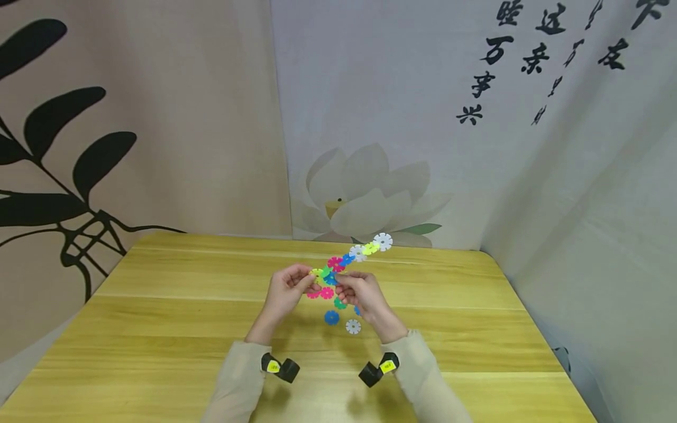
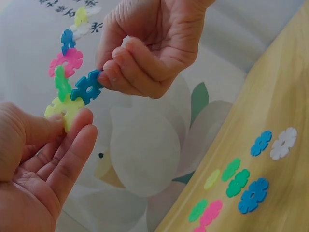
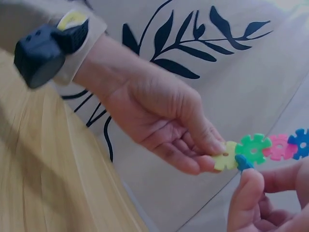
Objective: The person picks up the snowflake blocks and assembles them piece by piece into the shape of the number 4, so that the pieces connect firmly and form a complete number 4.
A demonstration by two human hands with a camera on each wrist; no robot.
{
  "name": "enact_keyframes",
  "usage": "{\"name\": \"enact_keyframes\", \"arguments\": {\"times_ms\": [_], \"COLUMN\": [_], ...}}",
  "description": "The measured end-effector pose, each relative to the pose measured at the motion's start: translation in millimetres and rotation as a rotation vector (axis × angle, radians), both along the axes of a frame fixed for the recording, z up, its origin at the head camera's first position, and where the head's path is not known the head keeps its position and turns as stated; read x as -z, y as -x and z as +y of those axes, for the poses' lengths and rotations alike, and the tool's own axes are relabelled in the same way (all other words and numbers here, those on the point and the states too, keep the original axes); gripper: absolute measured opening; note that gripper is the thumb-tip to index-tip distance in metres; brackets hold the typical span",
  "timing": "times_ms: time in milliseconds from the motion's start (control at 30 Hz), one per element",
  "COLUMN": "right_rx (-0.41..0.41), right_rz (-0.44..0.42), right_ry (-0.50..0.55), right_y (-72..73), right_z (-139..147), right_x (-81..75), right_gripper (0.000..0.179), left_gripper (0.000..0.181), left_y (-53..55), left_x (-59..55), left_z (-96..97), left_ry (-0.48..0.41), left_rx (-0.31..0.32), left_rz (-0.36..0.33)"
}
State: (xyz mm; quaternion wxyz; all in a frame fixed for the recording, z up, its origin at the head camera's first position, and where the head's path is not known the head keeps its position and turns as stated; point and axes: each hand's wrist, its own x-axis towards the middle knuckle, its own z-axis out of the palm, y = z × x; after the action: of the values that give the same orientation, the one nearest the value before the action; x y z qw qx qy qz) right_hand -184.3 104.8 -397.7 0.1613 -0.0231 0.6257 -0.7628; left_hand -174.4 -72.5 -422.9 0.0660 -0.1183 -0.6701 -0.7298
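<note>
Between thumb and fingers, my left hand (image 1: 288,288) pinches a yellow notched plastic disc (image 2: 65,112), the near end of a linked chain. From it the chain runs up through a green disc (image 2: 62,83), a pink disc (image 2: 66,63), a smaller-looking blue disc (image 2: 67,41) and further pieces to a white disc (image 1: 383,241) at the far end. My right hand (image 1: 365,294) pinches another blue disc (image 2: 91,85) by its edge. This disc's other edge meets the yellow one, beside the green disc. Both hands are above the table, fingertips close together.
On the wooden table (image 1: 174,329) below lie loose notched discs, among them a blue one (image 1: 331,318), a white one (image 1: 353,326), a green one (image 1: 340,302) and a pink one (image 1: 327,292). A printed curtain (image 1: 211,117) hangs behind the table.
</note>
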Motion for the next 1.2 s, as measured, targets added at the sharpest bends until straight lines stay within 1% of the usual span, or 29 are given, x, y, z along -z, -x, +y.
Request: {"name": "enact_keyframes", "arguments": {"times_ms": [167,367,600,767,867,967,1100,1133,1200], "right_rx": [0.011,0.018,0.036,0.047,0.051,0.055,0.045,0.034,-0.011], "right_rz": [-0.031,-0.057,-0.075,-0.095,-0.105,-0.107,-0.107,-0.106,-0.106], "right_ry": [0.002,-0.004,-0.036,-0.034,-0.029,-0.023,-0.012,-0.011,0.001], "right_y": [-1.6,-3.0,-7.2,-8.5,-8.9,-8.6,-6.9,-6.3,-5.3], "right_z": [-2,-5,-6,-7,-8,-10,-13,-13,-11], "right_x": [-0.9,0.9,2.8,7.2,9.7,12.1,15.6,16.7,19.5], "right_gripper": [0.011,0.01,0.007,0.007,0.008,0.012,0.015,0.015,0.016], "left_gripper": [0.009,0.008,0.005,0.005,0.005,0.005,0.004,0.004,0.005], "left_y": [-1.5,-2.4,-4.3,-4.3,-4.4,-5.4,-6.3,-5.7,-5.1], "left_x": [-0.6,1.3,0.4,2.7,4.4,5.3,6.6,7.0,8.3], "left_z": [-0.7,-1.2,-1.8,-1.5,-1.0,-2.2,-6.1,-7.3,-9.6], "left_ry": [0.025,0.026,0.07,0.077,0.078,0.093,0.099,0.099,0.091], "left_rx": [-0.009,-0.024,-0.043,-0.037,-0.047,-0.065,-0.075,-0.068,-0.04], "left_rz": [0.02,0.024,-0.03,-0.042,-0.049,-0.039,-0.025,-0.033,-0.021]}}
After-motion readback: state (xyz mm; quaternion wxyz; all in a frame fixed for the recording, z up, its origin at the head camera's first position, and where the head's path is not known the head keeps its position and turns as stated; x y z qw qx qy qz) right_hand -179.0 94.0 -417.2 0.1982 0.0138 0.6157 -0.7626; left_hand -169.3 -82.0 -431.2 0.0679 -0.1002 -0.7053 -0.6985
